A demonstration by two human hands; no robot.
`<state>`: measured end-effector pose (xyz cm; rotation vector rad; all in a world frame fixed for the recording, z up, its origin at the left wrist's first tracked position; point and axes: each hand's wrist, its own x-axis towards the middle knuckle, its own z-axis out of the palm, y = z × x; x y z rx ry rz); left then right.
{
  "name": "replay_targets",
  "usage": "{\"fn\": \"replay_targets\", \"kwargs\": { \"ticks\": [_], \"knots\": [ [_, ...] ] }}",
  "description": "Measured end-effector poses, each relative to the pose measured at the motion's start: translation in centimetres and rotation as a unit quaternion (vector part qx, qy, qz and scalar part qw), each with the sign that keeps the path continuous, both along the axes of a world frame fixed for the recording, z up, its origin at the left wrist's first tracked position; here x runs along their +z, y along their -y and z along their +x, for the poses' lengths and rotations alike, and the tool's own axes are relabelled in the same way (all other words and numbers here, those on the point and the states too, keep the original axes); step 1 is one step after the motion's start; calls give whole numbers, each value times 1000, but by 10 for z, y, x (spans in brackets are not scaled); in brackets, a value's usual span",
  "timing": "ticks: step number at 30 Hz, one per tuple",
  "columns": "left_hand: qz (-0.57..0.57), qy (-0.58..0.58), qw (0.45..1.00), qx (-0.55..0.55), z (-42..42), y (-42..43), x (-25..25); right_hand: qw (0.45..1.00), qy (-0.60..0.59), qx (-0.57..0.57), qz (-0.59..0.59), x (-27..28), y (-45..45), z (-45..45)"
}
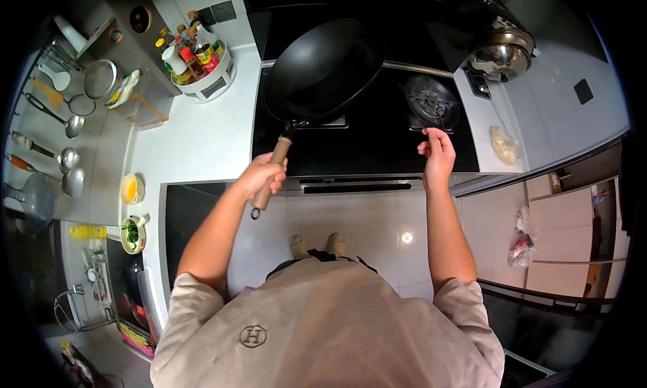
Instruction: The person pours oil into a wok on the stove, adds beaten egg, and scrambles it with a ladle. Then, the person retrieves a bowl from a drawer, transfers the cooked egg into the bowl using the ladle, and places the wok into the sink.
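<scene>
Nearest, to the left, on the edge of the bench (195, 135), a small bowl of chopped greens (135, 250) and, just beyond, a bowl with something yellow inside (140, 191). Farther forward, gripping the tan handle (281, 148) of the black wok (323, 71) in the left grip (261, 177), leaving the butt and hanging ring (255, 213) free below. Across at a slightly greater reach, holding nothing visible in the right grip (437, 152), half-curled near the right burner (431, 99); impossible to tell whether closed on something small or touching the black cooktop (350, 152). Beyond the left grip, over the left side of the cooktop, the wok itself, tilted with its hollow turned toward the body; hard to tell whether resting on the support (330, 123) beneath or held clear. Probably heavy at the far end of one long handle, so apt to twist the wrist; stiff, hardly fragile, perhaps slick along the rim. Best taken around the upper handle, close to the neck, for less leverage. Farthest, to the left, bottles (203, 51) in a white caddy (217, 84); to the right, a shiny metal pot (502, 54).
</scene>
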<state>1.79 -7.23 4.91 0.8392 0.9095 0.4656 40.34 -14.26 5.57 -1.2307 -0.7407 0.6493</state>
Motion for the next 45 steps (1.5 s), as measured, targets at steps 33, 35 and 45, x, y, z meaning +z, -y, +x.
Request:
{"fn": "replay_targets", "kwargs": {
  "ticks": [33, 35, 45],
  "knots": [
    [186, -101, 977, 40, 3, 2, -70, 999, -32, 20, -10, -9, -8, -4],
    [141, -45, 988, 45, 21, 11, -63, 1000, -15, 19, -3, -6, -8, 0],
    [161, -137, 977, 1, 20, -25, -47, 999, -9, 29, -32, -18, 5, 0]
  ]
}}
